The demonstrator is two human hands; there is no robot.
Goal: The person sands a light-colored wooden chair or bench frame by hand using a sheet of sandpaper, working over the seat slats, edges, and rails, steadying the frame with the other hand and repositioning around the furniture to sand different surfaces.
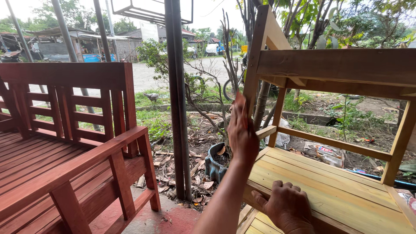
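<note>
An unfinished pale wooden chair lies tipped in front of me, its slatted panel facing up. My left hand reaches up and presses a small reddish-brown sheet of sandpaper flat against the chair's upright post. My right hand rests lower down on the near edge of the slatted panel. Its fingers are curled on the wood and its thumb hooks over the edge.
A red-stained wooden bench stands at the left. A dark metal pole rises between the bench and the chair. Beside it are a dark plant pot, dry leaves and bare shrubs. A road and buildings lie beyond.
</note>
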